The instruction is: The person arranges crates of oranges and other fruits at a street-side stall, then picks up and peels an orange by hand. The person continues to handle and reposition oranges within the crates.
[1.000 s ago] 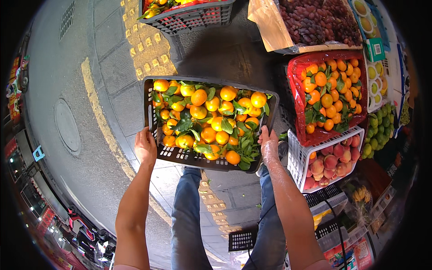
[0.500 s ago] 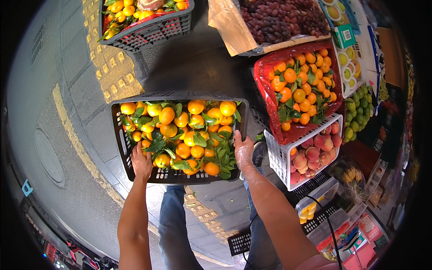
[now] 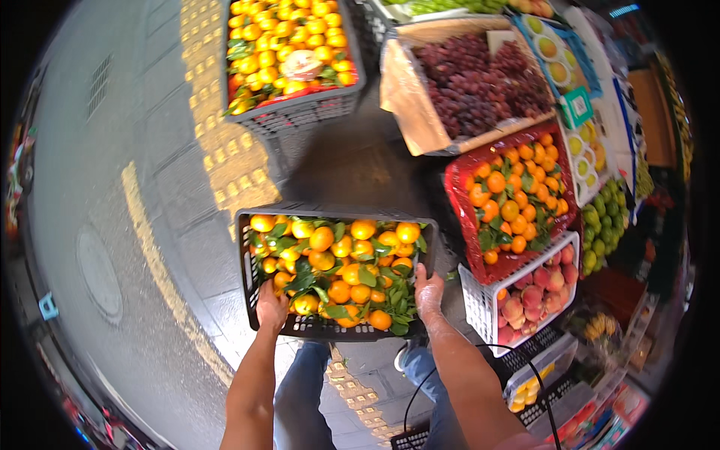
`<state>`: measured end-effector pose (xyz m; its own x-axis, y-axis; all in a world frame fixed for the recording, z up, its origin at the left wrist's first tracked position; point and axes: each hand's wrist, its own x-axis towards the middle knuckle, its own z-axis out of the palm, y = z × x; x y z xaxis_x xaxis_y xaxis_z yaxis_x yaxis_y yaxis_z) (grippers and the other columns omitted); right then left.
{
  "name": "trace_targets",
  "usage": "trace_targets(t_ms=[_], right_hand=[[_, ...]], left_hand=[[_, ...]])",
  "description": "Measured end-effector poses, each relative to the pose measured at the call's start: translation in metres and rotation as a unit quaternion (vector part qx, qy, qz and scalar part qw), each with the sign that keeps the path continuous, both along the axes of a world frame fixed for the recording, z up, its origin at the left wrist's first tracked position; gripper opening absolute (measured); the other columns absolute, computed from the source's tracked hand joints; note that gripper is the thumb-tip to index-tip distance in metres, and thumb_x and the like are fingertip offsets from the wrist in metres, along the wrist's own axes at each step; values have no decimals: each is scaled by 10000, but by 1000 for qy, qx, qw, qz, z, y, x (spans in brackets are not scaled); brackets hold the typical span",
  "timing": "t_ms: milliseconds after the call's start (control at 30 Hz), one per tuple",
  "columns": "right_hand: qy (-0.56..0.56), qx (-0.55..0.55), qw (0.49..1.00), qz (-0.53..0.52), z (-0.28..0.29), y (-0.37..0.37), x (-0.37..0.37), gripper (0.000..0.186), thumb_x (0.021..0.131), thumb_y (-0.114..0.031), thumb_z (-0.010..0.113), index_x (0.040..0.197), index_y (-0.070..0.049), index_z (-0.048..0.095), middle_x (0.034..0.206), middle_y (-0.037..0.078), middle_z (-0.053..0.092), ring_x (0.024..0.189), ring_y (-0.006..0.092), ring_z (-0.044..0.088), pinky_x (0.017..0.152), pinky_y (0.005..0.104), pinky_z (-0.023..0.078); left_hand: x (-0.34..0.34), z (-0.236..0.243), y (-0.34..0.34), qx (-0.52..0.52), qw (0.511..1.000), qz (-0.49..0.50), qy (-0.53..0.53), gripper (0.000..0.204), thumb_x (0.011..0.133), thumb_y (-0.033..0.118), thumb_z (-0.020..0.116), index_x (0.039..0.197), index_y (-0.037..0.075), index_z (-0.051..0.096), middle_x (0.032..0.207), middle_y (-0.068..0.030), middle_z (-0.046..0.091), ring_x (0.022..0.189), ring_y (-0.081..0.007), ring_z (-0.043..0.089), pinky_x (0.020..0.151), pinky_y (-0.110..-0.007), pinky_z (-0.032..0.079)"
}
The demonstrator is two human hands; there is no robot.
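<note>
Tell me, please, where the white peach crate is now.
The white peach crate is right of centre in the head view, just below the red-lined citrus crate and right of the right hand.

Blue jeans [image 3: 300, 401], white-edged shoe [image 3: 401, 358] (forearms [image 3: 471, 371] bare)

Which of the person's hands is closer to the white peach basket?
Right. The right hand is on the right side of the black crate, just left of the white peach basket; the left hand is farther away, at the crate's left end.
</note>
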<state>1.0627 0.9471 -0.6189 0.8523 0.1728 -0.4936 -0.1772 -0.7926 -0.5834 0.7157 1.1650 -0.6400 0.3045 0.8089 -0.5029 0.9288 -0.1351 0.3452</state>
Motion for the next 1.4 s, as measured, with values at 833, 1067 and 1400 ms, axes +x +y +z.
trace_targets(t_ms=[833,1067,1400], right_hand=[[-94,22,993,74,-6,-1,3,527,948,-442,633,917,81,692,870,278,704,888,474,671,795,506,511],[-30,18,993,109,-12,0,10,507,939,-427,646,996,77,662,987,312,684,981,475,656,867,514,512],[323,455,809,184,151,47,20,472,1033,-444,527,1240,-26,602,1097,103,676,967,213,663,869,361,523]], left_hand=[[69,217,-35,88,899,89,-419,559,820,-37,769,1337,22,566,1204,-100,684,1097,-177,673,966,-305,543],[134,275,-94,290,850,-74,-434,544,729,-103,797,1226,24,616,1328,-178,613,1268,-306,586,1047,-381,508],[204,261,-129,437,801,-110,-394,656,623,-73,834,1226,30,596,1210,-159,626,1119,-357,600,966,-428,494]])
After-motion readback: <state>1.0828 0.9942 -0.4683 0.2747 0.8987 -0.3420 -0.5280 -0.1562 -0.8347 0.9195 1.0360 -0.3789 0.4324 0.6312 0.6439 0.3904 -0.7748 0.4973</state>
